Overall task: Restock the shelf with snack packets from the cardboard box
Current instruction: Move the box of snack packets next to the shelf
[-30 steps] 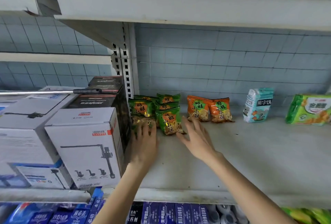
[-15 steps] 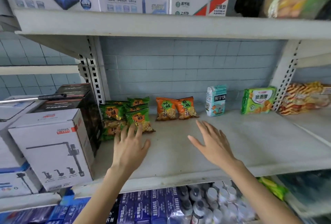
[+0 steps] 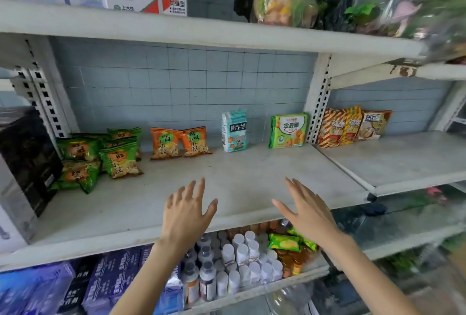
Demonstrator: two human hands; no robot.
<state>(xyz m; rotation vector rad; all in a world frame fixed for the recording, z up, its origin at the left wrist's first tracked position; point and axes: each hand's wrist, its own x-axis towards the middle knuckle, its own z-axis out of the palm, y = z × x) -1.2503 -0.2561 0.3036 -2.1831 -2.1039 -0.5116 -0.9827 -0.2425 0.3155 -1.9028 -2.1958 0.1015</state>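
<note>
**Both grips spread wide above the shelf front, holding nothing**

The left grip [image 3: 187, 213], a bare hand, is held palm down with straight, fanned fingers and the thumb out to the right. It holds nothing and hangs over the front part of the pale grey metal shelf board [image 3: 239, 171]. The right grip [image 3: 306, 211] mirrors it just to the right: fingers straight and pointing up and to the left, thumb splayed inward, nothing in it. Whether either palm touches the board I cannot tell. Both bare forearms rise from the bottom edge, crossing in front of the shelf below.

The snack packets lie well beyond the fingertips. A heap of green foil snack packets [image 3: 118, 161] sits at the left end, beside a black carton [image 3: 25, 158]. Two orange foil snack packets [image 3: 176, 142] lean against the tiled back wall to their right. Further right stand a white-and-teal biscuit bag [image 3: 234, 130] and a green biscuit pack [image 3: 288, 130], well apart. Red-and-yellow striped packs [image 3: 338, 126] stand on the neighbouring board. White-capped bottles [image 3: 239, 259] crowd the shelf underneath.
</note>
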